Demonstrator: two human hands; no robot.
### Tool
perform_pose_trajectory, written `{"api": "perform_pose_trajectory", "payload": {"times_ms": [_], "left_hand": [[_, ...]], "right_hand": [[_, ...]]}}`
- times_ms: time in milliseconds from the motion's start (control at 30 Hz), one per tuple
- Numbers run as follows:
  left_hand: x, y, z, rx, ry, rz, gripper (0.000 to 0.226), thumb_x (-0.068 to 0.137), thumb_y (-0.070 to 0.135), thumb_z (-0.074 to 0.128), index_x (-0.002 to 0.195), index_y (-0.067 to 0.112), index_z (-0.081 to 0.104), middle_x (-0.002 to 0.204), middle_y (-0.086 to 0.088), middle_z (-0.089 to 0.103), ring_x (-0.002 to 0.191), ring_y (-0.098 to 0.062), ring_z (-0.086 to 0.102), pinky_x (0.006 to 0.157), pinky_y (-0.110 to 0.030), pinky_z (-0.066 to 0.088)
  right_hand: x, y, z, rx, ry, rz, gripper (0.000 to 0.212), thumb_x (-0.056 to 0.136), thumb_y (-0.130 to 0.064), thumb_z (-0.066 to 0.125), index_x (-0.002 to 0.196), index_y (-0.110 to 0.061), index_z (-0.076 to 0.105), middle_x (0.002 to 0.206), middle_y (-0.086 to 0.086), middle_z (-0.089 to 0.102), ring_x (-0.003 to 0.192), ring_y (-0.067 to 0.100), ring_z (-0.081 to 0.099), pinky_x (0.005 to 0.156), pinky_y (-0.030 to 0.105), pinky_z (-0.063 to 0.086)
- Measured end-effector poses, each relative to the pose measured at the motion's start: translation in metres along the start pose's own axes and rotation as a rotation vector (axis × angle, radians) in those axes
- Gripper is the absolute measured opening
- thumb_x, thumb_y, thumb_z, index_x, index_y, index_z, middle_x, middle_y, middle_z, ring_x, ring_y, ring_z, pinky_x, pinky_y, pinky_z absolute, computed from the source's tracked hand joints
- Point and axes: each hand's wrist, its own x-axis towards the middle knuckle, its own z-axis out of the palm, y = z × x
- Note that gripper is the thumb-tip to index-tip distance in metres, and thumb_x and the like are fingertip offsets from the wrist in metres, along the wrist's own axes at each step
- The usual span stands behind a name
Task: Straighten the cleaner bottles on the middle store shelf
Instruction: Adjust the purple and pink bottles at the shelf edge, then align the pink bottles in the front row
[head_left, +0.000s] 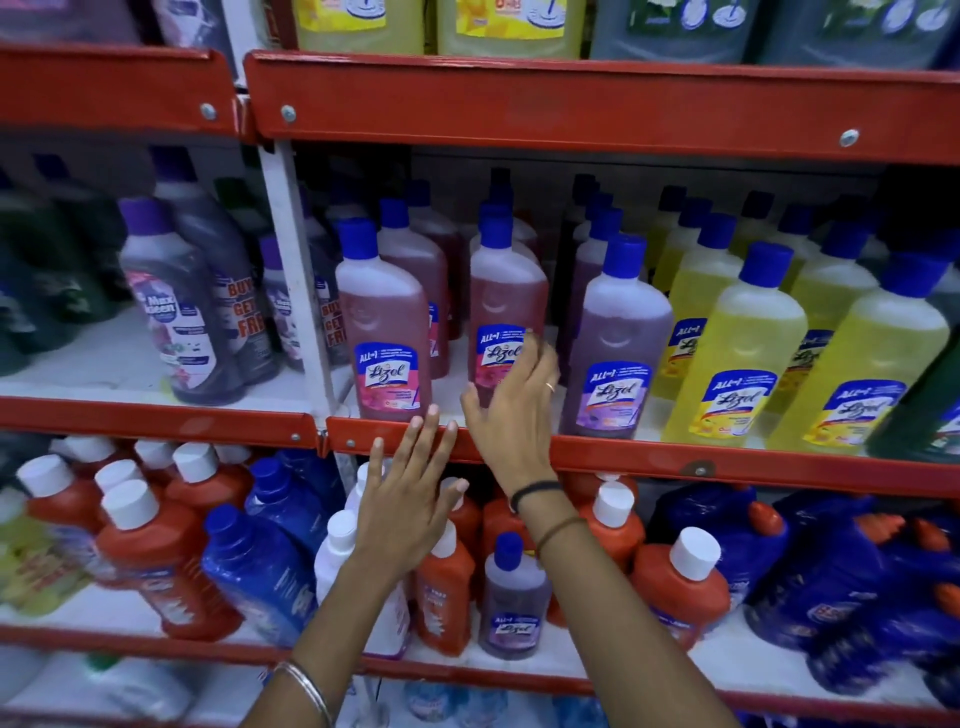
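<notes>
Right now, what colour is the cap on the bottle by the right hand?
Blue cap, on the pink bottle; head view.

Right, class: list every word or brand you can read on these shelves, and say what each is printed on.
"ALL in 1 Lizol": pink bottle, lavender bottle, yellow bottle.
"Maxkleen": grey-purple bottle.
"BUY GET FREE": red print on neighbouring bottle.
Smaller label print and lower-shelf labels: too blurred.

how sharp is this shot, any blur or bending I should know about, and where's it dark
Head view: the Lizol labels on the middle-shelf bottles read clearly, while the right hand is slightly motion-smeared. Head view: the far-left bottles and the blue ones at lower right are soft. Head view: the wide lens bows the red shelf rail. Head view: the back of the middle shelf sits in shadow.
</notes>
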Motion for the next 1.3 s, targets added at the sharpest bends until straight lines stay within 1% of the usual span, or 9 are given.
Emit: {"api": "perform_pose_trajectory", "payload": {"times_ms": [100, 200, 400, 567, 867, 1033, 1133, 1200, 1300], "left_hand": [[-0.001, -0.005, 0.002, 0.011, 0.013, -0.006, 0.061, 0.095, 0.055, 0.018, 0.149, 0.033, -0.001, 0.158, 0.013, -0.016, 0.145, -0.004, -0.011, 0.115, -0.037, -0.015], [-0.001, -0.005, 0.004, 0.017, 0.023, -0.004, 0.061, 0.095, 0.055, 0.017, 0.149, 0.033, -0.002, 0.159, 0.012, -0.016, 0.145, -0.004, -0.013, 0.116, -0.036, -0.014], [0.0, -0.002, 0.002, -0.011, 0.038, -0.004, 0.059, 0.096, 0.057, 0.003, 0.149, 0.031, -0.001, 0.158, -0.003, 0.014, 0.145, -0.006, -0.014, 0.115, -0.039, -0.007], [-0.001, -0.002, 0.005, -0.027, 0.047, 0.014, 0.061, 0.095, 0.057, 0.002, 0.149, 0.029, -0.001, 0.16, 0.004, -0.006, 0.146, -0.008, -0.013, 0.114, -0.04, -0.008], [-0.001, -0.001, 0.004, -0.051, 0.027, -0.002, 0.068, 0.092, 0.056, 0.026, 0.149, 0.03, 0.0, 0.16, -0.002, 0.008, 0.144, -0.006, -0.019, 0.117, -0.05, 0.002], [-0.002, 0.002, -0.001, -0.081, -0.067, 0.003, 0.077, 0.088, 0.062, 0.024, 0.15, 0.028, -0.007, 0.158, 0.002, -0.017, 0.145, -0.014, -0.016, 0.112, -0.048, -0.006], [-0.002, 0.009, -0.011, -0.305, -0.104, 0.021, 0.077, 0.086, 0.057, 0.025, 0.147, 0.029, -0.011, 0.153, 0.006, -0.031, 0.141, -0.009, -0.029, 0.115, -0.043, -0.014], [0.0, 0.017, -0.024, -0.599, -0.067, 0.06, 0.07, 0.094, 0.04, 0.039, 0.149, 0.027, -0.003, 0.156, 0.01, -0.025, 0.143, -0.004, -0.023, 0.118, -0.031, -0.005], [0.012, 0.028, -0.04, -0.912, -0.062, 0.078, 0.074, 0.095, 0.019, 0.051, 0.15, 0.025, 0.0, 0.159, 0.013, -0.012, 0.145, 0.001, -0.009, 0.119, -0.021, 0.007]], "right_hand": [[0.022, -0.007, 0.019, -0.115, -0.042, 0.194, 0.109, 0.074, -0.046, 0.07, 0.145, 0.003, 0.004, 0.145, 0.027, 0.025, 0.13, 0.038, 0.031, 0.107, 0.04, 0.031], [0.036, -0.006, 0.028, -0.178, -0.029, 0.278, 0.117, 0.069, -0.057, 0.07, 0.145, 0.003, 0.003, 0.141, 0.027, 0.031, 0.122, 0.037, 0.043, 0.098, 0.038, 0.041], [0.041, -0.005, 0.022, -0.189, -0.05, 0.297, 0.12, 0.063, -0.053, 0.076, 0.143, 0.006, 0.009, 0.136, 0.026, 0.039, 0.116, 0.037, 0.05, 0.09, 0.038, 0.046], [0.022, -0.01, 0.009, -0.194, -0.04, 0.271, 0.112, 0.066, -0.05, 0.076, 0.142, 0.001, 0.011, 0.134, 0.022, 0.043, 0.115, 0.037, 0.053, 0.091, 0.04, 0.047], [-0.002, -0.017, -0.005, -0.163, -0.041, 0.265, 0.112, 0.067, -0.047, 0.077, 0.143, -0.002, 0.008, 0.137, 0.022, 0.04, 0.118, 0.039, 0.05, 0.093, 0.043, 0.047], [-0.006, -0.013, -0.005, -0.112, -0.025, 0.263, 0.112, 0.065, -0.049, 0.078, 0.142, -0.001, 0.013, 0.133, 0.023, 0.042, 0.119, 0.04, 0.047, 0.096, 0.046, 0.045], [-0.018, 0.001, -0.009, 0.152, -0.02, 0.227, 0.096, 0.071, -0.052, 0.072, 0.139, -0.004, 0.024, 0.133, 0.018, 0.046, 0.118, 0.032, 0.05, 0.094, 0.035, 0.045], [-0.026, 0.011, -0.013, 0.404, -0.037, 0.234, 0.081, 0.079, -0.052, 0.064, 0.139, -0.009, 0.029, 0.134, 0.012, 0.05, 0.117, 0.02, 0.054, 0.092, 0.02, 0.044], [-0.03, 0.024, -0.019, 0.596, -0.064, 0.287, 0.059, 0.091, -0.046, 0.048, 0.139, -0.013, 0.038, 0.138, 0.006, 0.051, 0.122, 0.012, 0.051, 0.095, 0.014, 0.043]]}}
